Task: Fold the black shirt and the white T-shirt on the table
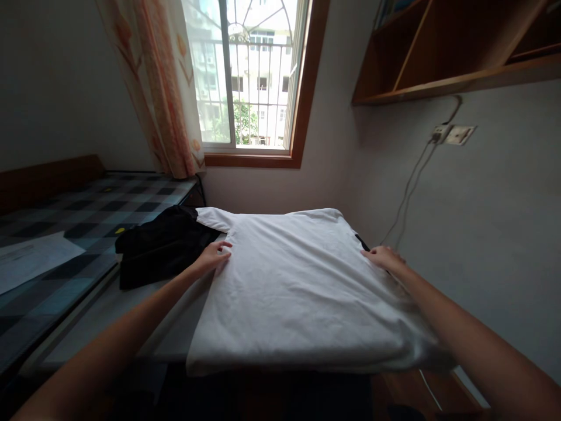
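Observation:
A white T-shirt (284, 292) lies spread out in front of me, a short sleeve at its far left and its near edge hanging over the front of the table. My left hand (215, 256) is at its left side edge, thumb and forefinger bent on the cloth just below the sleeve. On the opposite side edge, my right hand (386, 257) has its fingers closed on the fabric. Creases run slantwise across the shirt towards the lower right. A crumpled black garment (169, 248) lies left of the shirt, touching the sleeve.
The pale tabletop (105, 321) shows left of the shirt. Beside it is a bed with a checked cover (87, 204) and a sheet of paper (37, 257). A wall socket (440, 133) with hanging cords is at right, under a wooden shelf (421, 85). A curtain (162, 88) hangs by the window.

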Demonstrator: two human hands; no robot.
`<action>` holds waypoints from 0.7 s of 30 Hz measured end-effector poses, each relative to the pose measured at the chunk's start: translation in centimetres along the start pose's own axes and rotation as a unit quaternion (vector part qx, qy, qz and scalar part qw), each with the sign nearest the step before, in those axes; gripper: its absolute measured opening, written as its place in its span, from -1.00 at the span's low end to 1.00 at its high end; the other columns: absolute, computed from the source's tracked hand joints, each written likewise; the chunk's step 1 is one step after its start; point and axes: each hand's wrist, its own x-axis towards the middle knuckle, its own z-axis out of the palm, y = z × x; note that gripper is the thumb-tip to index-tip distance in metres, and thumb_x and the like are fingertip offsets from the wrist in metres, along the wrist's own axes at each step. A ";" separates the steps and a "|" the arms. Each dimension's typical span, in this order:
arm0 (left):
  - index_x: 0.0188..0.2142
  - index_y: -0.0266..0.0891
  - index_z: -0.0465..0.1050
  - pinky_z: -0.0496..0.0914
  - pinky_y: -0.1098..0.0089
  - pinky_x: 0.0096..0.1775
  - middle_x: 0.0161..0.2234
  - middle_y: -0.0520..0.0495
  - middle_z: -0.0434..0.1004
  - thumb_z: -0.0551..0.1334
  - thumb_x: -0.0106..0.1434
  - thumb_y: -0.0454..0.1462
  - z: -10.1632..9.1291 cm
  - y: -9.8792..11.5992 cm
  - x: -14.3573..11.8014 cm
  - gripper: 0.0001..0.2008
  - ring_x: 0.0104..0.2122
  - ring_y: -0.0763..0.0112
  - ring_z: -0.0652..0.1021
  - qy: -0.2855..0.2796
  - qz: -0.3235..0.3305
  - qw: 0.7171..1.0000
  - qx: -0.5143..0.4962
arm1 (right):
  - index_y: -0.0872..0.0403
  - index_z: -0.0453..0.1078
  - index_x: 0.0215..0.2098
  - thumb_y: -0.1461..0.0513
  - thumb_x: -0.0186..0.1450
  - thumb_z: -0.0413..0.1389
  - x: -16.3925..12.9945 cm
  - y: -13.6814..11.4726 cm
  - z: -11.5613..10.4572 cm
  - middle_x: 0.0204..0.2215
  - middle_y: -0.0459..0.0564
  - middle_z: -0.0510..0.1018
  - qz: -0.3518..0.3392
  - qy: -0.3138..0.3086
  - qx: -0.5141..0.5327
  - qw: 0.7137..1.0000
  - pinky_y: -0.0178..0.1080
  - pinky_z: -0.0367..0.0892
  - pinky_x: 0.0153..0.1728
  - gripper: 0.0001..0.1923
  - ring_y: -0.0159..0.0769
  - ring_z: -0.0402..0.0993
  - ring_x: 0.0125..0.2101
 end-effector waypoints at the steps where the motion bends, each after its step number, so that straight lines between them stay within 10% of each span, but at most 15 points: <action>1: -0.24 -0.26 0.59 0.38 0.32 -0.18 -0.33 -0.11 0.55 0.30 0.01 -0.19 0.4 -0.1 0.4 -0.69 -0.23 0.19 0.52 0.021 0.006 0.999 0.035 | 0.11 0.59 -0.28 0.00 0.25 0.14 0.2 -0.7 0.6 -0.10 0.26 0.53 0.012 0.027 -0.050 0.998 0.06 0.26 -0.04 -0.64 0.17 0.41 -0.02; 12: -0.19 -0.22 0.60 0.38 0.29 -0.03 -0.20 -0.18 0.59 0.10 0.25 -0.30 2.5 -1.6 0.1 -0.72 -0.17 0.19 0.56 0.082 0.080 0.978 0.172 | 0.14 0.45 -0.04 0.14 0.47 -0.21 1.3 -0.3 1.8 -0.10 0.28 0.51 -0.011 0.154 -0.165 0.974 0.05 0.10 -0.05 -0.56 0.01 0.39 -0.07; 21: -0.27 -0.22 0.62 0.40 0.29 0.00 -0.18 -0.15 0.64 0.20 0.18 -0.24 2.1 -1.6 0.1 -0.77 -0.11 0.16 0.59 0.113 0.038 0.992 0.040 | 0.19 0.46 -0.09 0.15 0.46 -0.18 2.0 -0.4 1.5 -0.14 0.26 0.56 0.037 0.144 -0.151 0.977 0.04 0.12 -0.03 -0.58 -0.01 0.45 -0.10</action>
